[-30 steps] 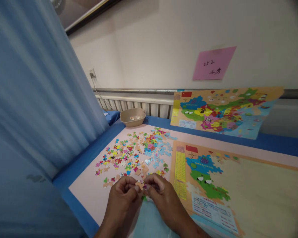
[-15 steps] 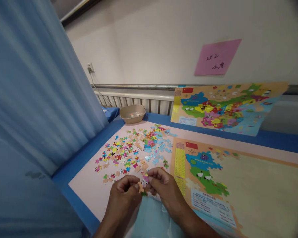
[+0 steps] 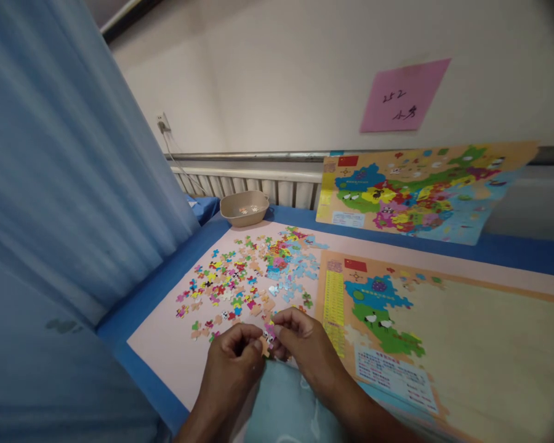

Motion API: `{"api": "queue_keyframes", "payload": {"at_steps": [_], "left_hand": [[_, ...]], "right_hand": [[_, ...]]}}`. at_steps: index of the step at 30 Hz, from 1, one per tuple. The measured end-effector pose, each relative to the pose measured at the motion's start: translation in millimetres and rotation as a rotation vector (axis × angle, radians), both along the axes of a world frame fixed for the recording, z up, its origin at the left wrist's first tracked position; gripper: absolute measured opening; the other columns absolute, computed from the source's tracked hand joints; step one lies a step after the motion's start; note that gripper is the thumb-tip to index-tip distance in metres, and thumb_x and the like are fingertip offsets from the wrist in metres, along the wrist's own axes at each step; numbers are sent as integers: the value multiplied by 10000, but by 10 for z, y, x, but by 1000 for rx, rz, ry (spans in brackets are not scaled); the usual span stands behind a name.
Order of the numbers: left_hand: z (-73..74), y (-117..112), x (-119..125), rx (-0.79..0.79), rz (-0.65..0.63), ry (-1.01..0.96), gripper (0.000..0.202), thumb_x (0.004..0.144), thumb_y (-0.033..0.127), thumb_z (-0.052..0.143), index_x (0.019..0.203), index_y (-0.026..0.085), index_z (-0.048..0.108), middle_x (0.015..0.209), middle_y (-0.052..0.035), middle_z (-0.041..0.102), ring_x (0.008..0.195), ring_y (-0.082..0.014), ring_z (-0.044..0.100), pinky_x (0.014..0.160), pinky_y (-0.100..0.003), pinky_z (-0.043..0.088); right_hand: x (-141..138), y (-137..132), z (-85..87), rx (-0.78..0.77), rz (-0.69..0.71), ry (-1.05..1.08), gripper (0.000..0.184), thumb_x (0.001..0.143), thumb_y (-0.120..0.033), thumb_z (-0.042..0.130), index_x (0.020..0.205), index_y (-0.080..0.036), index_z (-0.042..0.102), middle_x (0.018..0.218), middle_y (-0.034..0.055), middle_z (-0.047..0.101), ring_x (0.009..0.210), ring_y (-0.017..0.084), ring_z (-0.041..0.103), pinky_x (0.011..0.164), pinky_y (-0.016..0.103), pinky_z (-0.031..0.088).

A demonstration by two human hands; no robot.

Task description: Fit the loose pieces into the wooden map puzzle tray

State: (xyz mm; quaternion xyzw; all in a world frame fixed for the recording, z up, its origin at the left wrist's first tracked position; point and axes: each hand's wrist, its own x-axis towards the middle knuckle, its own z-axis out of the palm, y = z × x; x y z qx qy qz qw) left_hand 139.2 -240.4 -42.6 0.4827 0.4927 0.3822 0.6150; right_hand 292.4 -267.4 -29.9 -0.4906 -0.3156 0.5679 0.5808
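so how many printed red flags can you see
2: one red flag at upper left on the leaning map sheet, another at upper left on the partly filled map puzzle.

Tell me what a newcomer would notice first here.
Probably the colourful map poster standing by the wall at right. Below it lies a partly filled map puzzle; left of that, jigsaw pieces scatter across pink paper. In front, the left hand and right hand pinch pieces.

Pink piece [image 3: 269, 330] (partly behind fingers [image 3: 284, 336])
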Motion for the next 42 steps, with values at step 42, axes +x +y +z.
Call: {"api": "queue_keyframes", "payload": {"at_steps": [42], "left_hand": [[169, 30, 86, -109, 165, -53, 338, 572, 365, 845, 806, 174, 693, 543, 54, 592, 453, -88, 466, 461, -215, 369]], "right_hand": [[38, 12, -30, -5, 27, -41, 253, 772, -404, 745, 886, -183, 694, 679, -15, 659, 588, 136, 572, 561, 255, 423]]}}
